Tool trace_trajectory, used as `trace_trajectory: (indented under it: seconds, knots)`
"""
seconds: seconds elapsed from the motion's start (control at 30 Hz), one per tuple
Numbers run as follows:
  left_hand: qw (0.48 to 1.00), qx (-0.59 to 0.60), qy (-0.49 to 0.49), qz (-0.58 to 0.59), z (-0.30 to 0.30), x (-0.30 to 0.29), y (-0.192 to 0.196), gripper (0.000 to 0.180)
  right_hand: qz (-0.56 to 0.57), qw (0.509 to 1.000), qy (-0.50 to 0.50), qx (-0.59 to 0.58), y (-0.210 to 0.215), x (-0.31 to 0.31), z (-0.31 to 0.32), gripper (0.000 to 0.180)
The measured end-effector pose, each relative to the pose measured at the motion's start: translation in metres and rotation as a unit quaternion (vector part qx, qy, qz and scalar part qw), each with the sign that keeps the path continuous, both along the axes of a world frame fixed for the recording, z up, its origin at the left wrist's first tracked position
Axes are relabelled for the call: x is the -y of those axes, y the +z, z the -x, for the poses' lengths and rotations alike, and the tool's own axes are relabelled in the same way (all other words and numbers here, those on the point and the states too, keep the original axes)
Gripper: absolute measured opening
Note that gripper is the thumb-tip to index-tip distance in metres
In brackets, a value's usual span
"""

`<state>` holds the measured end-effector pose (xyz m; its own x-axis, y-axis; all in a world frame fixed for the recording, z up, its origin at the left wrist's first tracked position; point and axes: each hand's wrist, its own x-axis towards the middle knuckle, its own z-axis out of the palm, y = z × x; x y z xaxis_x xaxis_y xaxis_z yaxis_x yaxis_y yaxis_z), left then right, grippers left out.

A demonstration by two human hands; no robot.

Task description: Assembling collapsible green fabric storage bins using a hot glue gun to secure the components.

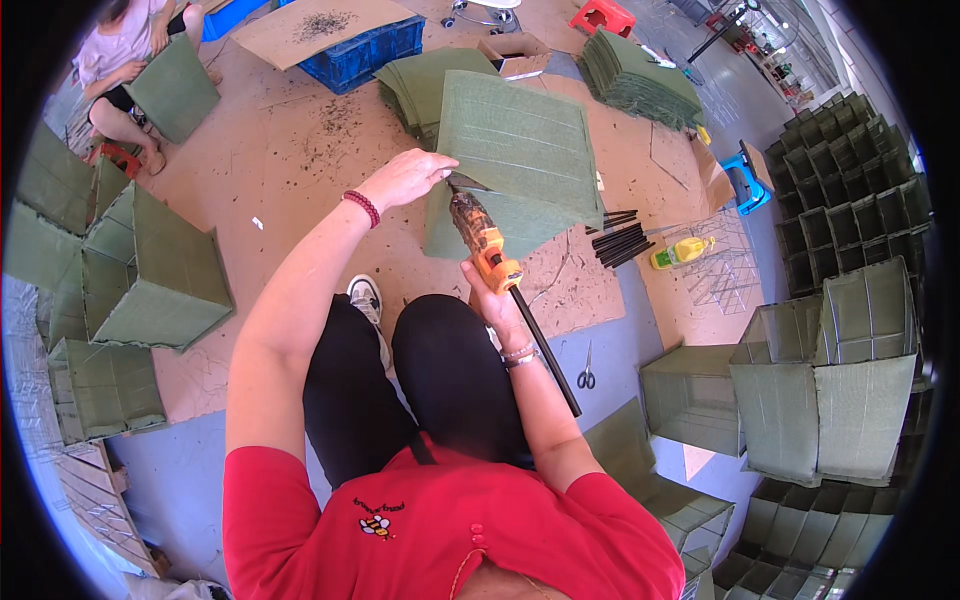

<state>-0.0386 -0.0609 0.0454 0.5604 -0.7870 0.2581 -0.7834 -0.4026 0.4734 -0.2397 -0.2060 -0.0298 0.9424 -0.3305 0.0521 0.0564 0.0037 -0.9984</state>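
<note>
My right hand [489, 297] is wrapped round an orange hot glue gun [484, 240] with a dark, stained front end. A long black glue stick [545, 350] runs out of its back toward my forearm. The gun's nozzle meets the left edge of a green fabric panel [520, 145], which has straight wire lines across it. At that same edge, just beyond the nozzle, my left hand [410, 178] pinches the panel with its fingertips. Beneath it another green sheet [500, 232] shows; whether the two are joined is hidden.
Stacked green panels [640, 80] lie at the back. Black glue sticks [620, 240], a yellow bottle [682, 252] and scissors [587, 370] lie to the right. Green fabric boxes [160, 265] stand on both sides. At far left a seated person [125, 65] holds a panel. A blue crate [365, 55] stands behind.
</note>
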Motion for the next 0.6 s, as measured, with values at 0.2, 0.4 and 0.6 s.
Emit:
trace_trajectory:
  seconds: [0.2,0.4,0.6]
  knots:
    - [1.0,-0.004,0.001,0.0,0.0,0.0,0.0,0.029,0.005,1.0,-0.011,-0.009,0.012,-0.003,0.003,0.024]
    - [1.0,-0.007,0.002,0.003,0.001,0.0,0.001,0.029,0.02,0.998,0.027,-0.047,0.013,0.002,0.008,0.023]
    - [1.0,-0.017,0.008,-0.001,0.001,0.0,0.005,0.029,0.035,0.998,0.019,-0.053,0.012,0.002,0.011,0.024]
